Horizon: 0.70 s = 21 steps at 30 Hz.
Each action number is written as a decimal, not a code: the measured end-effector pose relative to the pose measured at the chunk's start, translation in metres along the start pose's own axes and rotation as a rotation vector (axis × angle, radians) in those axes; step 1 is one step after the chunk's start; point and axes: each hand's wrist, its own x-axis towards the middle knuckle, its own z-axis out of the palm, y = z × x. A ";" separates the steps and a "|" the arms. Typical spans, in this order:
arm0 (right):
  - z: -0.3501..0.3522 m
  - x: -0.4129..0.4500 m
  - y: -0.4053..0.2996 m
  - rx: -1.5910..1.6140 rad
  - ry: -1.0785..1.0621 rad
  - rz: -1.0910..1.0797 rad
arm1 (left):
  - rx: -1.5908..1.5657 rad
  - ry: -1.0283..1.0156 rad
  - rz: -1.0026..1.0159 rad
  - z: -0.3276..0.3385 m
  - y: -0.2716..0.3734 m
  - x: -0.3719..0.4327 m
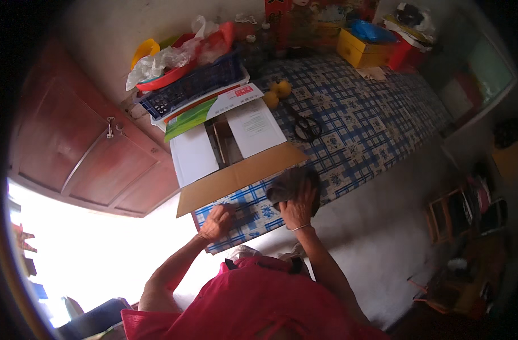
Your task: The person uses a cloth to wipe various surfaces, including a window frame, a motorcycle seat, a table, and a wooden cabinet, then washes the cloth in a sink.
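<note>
My right hand (pixel 300 206) holds a bunched dark cloth (pixel 290 183) against the front part of the table. Blur hides how its fingers grip the fabric. To its left, my left hand (pixel 217 221) rests near the table's front corner with the fingers curled. Whether anything lies under those fingers is hard to tell. Beneath both hands spreads a blue-and-white checked tablecloth (pixel 348 157). Just beyond them stands a cardboard box (pixel 242 163), its tan front flap folded out towards me. White side flaps leave a gap with a dark inside, and the back flap is green and white.
Black-handled scissors (pixel 307 128) and several yellow fruits (pixel 272 98) lie right of the box. Behind it, a dark blue plastic basket (pixel 195 87) bears plastic bags and a red basin (pixel 169 80). A yellow box (pixel 361 49) stands far right. Red wooden doors (pixel 93 144) are at left.
</note>
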 end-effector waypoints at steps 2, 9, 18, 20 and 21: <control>-0.003 0.000 0.009 0.006 -0.085 -0.012 | 0.044 -0.073 -0.058 -0.002 0.004 0.004; -0.021 0.011 0.071 0.069 -0.104 -0.141 | 0.179 -0.269 -0.225 0.002 0.012 0.012; 0.004 0.055 0.219 -0.228 -0.217 -0.070 | 0.165 -0.249 -0.285 0.012 0.004 -0.006; 0.018 0.069 0.257 -0.356 -0.179 -0.128 | 0.158 -0.232 -0.309 0.007 0.004 0.002; 0.010 0.084 0.247 -0.321 -0.033 -0.173 | 0.140 -0.209 -0.317 0.003 0.009 -0.001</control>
